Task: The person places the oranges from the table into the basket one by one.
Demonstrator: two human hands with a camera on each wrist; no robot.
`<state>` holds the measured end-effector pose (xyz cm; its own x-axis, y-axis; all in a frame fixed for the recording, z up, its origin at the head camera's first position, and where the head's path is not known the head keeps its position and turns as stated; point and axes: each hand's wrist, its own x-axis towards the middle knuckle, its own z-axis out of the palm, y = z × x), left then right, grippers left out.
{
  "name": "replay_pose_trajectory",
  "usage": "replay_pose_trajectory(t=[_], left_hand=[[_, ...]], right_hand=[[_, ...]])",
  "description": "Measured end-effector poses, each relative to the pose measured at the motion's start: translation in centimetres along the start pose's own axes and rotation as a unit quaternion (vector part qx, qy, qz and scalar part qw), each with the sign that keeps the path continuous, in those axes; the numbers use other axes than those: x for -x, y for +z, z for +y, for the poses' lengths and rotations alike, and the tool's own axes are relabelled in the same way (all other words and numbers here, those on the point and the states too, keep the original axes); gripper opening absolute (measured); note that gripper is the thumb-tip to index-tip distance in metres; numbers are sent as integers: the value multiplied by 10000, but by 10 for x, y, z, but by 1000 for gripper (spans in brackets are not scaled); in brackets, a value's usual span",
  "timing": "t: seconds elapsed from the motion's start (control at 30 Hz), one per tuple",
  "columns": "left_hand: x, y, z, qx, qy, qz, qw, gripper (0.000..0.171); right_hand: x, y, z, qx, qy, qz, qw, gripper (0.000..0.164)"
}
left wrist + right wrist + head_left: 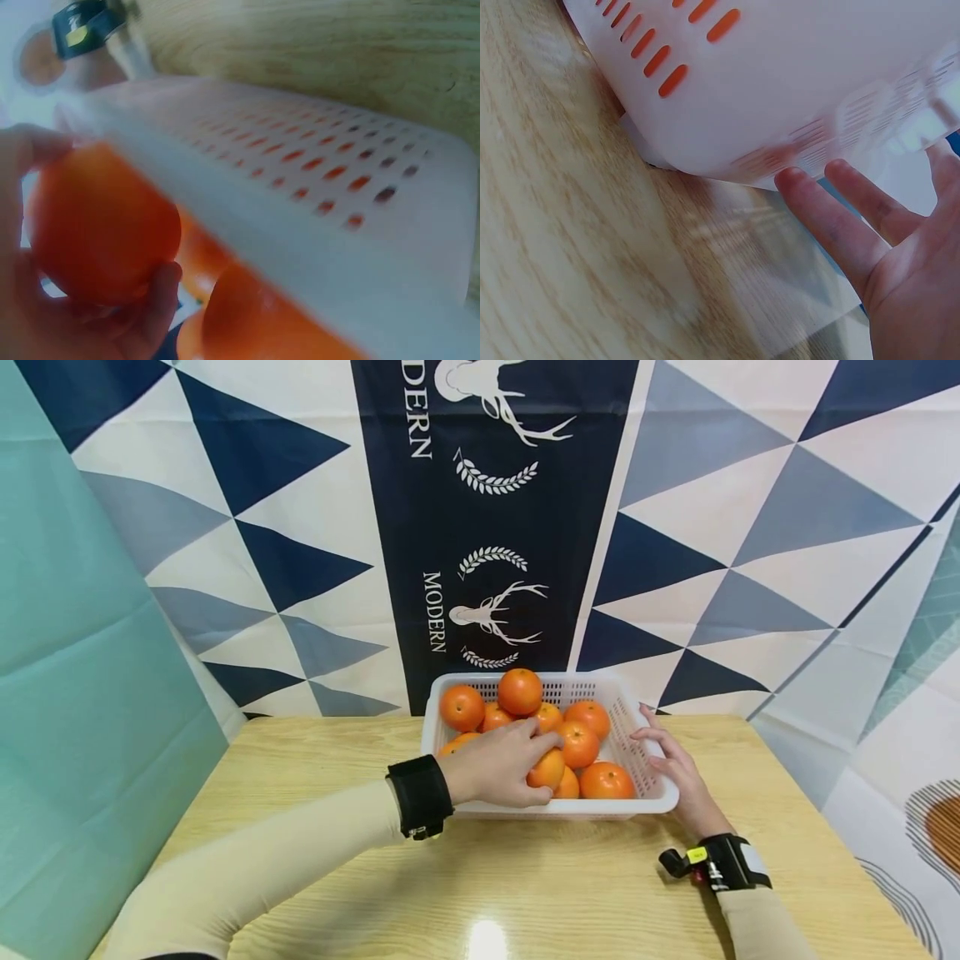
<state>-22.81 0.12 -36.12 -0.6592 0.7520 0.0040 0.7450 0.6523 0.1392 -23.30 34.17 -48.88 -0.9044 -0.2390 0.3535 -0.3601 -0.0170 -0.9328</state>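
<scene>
My left hand reaches over the front of a white plastic basket and holds an orange. In the left wrist view, the fingers and thumb curl round that orange, close to the basket rim. Several more oranges lie in the basket under and around the hand. At the basket's right end is my right hand, touching the rim. The right wrist view shows two straight, spread fingers against the lower part of the slotted basket wall.
The basket stands on a light wooden table, near its back edge. Behind it hangs a cloth with triangles and deer prints. A teal cloth borders the left side. Both wrists wear black straps.
</scene>
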Motion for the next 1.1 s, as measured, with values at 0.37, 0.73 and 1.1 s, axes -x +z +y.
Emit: replay_pose_trajectory(t=[0.37,0.73,1.1], left_hand=[[0,12,1,76,-454,-401,9981,63],[4,9,-1,94,-401,-255,9988,73],[39,-24,-24,244,-623,1372,9883,76]], right_hand=[[-5,-1,2,86,10,-71,9999,36],[-4,-2,2,226,88,-117,9996,36],[-1,-26,-32,1893,-44,-122,9818,50]])
